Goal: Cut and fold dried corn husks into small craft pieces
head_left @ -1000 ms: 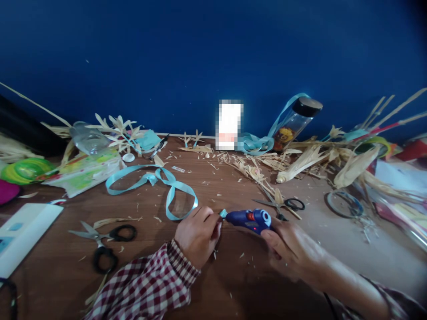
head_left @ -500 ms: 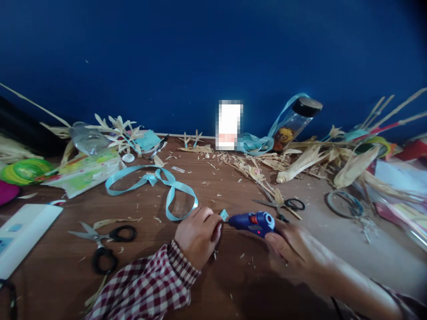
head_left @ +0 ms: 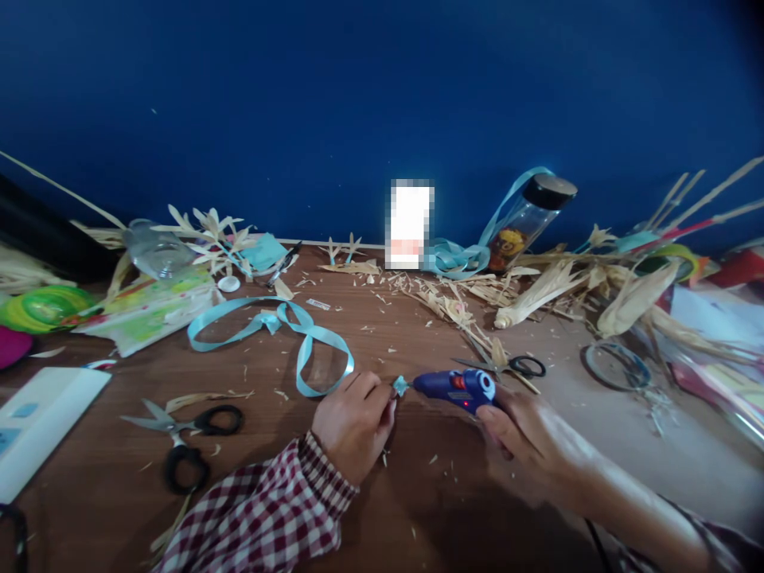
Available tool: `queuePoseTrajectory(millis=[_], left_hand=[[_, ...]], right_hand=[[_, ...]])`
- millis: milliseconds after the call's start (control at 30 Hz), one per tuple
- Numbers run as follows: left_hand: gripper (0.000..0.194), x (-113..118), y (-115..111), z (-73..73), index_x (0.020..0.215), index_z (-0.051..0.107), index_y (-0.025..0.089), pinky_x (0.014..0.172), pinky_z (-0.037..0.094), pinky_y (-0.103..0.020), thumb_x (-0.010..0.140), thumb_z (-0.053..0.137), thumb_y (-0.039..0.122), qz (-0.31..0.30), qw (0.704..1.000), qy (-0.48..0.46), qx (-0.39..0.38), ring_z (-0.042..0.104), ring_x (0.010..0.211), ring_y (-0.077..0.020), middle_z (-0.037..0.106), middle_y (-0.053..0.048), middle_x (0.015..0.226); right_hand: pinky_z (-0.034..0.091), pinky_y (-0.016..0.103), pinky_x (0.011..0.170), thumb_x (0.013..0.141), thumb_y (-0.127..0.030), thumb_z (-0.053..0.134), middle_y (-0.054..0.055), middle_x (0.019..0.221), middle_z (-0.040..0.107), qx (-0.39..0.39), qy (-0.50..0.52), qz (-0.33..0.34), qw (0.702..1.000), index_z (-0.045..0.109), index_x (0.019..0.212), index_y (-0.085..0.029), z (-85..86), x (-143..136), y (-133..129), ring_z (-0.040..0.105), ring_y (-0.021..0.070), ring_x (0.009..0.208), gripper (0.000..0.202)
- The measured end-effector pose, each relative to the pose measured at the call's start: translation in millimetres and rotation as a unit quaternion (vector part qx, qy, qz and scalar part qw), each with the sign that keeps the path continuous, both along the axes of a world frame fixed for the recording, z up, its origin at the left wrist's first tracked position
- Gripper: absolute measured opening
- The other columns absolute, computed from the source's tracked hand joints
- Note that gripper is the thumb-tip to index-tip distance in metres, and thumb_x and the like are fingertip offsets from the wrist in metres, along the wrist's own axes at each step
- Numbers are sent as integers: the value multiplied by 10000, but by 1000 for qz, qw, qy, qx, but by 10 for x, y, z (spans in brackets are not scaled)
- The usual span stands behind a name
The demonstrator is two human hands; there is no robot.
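1. While, in the head view, the left hand (head_left: 355, 414) pinches a small blue piece (head_left: 400, 387) over the bench (head_left: 268, 493), the right hand (head_left: 519, 422) grips a smooth plastic glue gun (head_left: 457, 387), nozzle just beside the piece; contact is hard to tell.
2. Working well here probably means steadying the piece, dabbing sparingly and sparing the fingertips a likely hot nozzle.
3. Around them lie glossy looped ribbon (head_left: 322, 338), black-handled scissors (head_left: 182, 434) and papery, ridged husks (head_left: 540, 294).

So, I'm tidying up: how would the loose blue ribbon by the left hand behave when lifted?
The blue ribbon would probably be floppy, given its twisting loops; likely light, being so thin; and perhaps slippery, judging by its sheen.
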State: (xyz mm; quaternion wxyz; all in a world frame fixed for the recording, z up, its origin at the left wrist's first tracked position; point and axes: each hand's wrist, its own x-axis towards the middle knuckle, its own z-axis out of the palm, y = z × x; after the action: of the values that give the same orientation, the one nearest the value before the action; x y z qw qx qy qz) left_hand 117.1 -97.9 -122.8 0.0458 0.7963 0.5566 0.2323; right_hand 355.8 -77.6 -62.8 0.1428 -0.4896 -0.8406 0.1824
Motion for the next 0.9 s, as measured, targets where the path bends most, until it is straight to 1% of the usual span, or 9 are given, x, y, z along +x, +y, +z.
queuePoseTrajectory(millis=[67, 133, 267, 333, 433, 500, 567, 700, 900], left_hand=[[104, 3, 3, -12, 805, 621, 187, 638, 440, -319, 828, 520, 173, 4, 1000, -1, 3, 541, 738, -193, 602, -30, 760], [105, 3, 5, -23, 790, 616, 184, 640, 441, -321, 829, 519, 173, 7, 1000, 1, 6, 541, 734, -192, 603, -31, 757], [87, -1, 0, -25, 800, 614, 183, 656, 448, -327, 820, 530, 174, 3, 1000, 7, -4, 544, 767, -204, 606, -36, 776], [80, 1, -3, -21, 809, 614, 187, 660, 450, -326, 814, 537, 167, 3, 1000, 5, -8, 544, 773, -204, 603, -34, 780], [86, 4, 0, -18, 805, 616, 189, 649, 449, -320, 813, 535, 159, 5, 1000, 2, 3, 545, 754, -195, 603, -30, 771], [96, 4, 5, -16, 798, 619, 183, 644, 450, -319, 818, 528, 161, 8, 1000, 3, 13, 546, 742, -193, 607, -33, 762], [106, 0, 9, -12, 800, 624, 179, 644, 450, -320, 824, 522, 167, 7, 1000, 4, 14, 547, 738, -194, 609, -38, 756], [108, -6, 8, 1, 831, 628, 182, 666, 454, -323, 822, 522, 162, -5, 1000, 2, -9, 546, 769, -199, 604, -45, 777], [112, 8, 6, 9, 821, 620, 181, 646, 458, -326, 832, 509, 169, 2, 1000, -4, -13, 545, 743, -196, 600, -42, 770]], right_hand=[[424, 268, 485, 934, -294, 372, 34, 693, 680, -30, -6, 6, 999, 581, 1051, -213, 33, 22, -1, 618, 176, 589, 252], [413, 270, 471, 947, -302, 337, 29, 648, 658, -60, -16, 11, 998, 578, 1018, -213, 47, 15, 2, 602, 174, 560, 267], [424, 287, 502, 945, -314, 312, 40, 631, 634, -36, -21, 13, 999, 573, 925, -190, 24, -30, 6, 591, 185, 554, 289], [420, 279, 495, 943, -314, 324, 26, 603, 617, -43, -23, 11, 999, 571, 948, -190, 33, -32, 5, 574, 176, 525, 277], [392, 260, 442, 949, -328, 321, -4, 540, 587, -87, -19, 6, 996, 559, 1038, -189, 76, -18, 5, 529, 157, 445, 289], [390, 259, 438, 957, -329, 301, -2, 542, 593, -102, -12, 4, 995, 558, 1043, -191, 83, -16, 5, 535, 157, 445, 304], [401, 268, 459, 958, -333, 294, 20, 593, 625, -83, -8, 6, 997, 564, 1005, -196, 49, -15, 3, 575, 171, 503, 306], [416, 290, 501, 951, -351, 308, 53, 663, 658, -11, -9, 12, 1000, 572, 951, -206, -35, 13, -23, 614, 196, 589, 301], [424, 255, 478, 944, -322, 363, 16, 628, 659, -19, 9, 14, 1000, 598, 896, -244, 71, -22, -63, 615, 164, 553, 252]])
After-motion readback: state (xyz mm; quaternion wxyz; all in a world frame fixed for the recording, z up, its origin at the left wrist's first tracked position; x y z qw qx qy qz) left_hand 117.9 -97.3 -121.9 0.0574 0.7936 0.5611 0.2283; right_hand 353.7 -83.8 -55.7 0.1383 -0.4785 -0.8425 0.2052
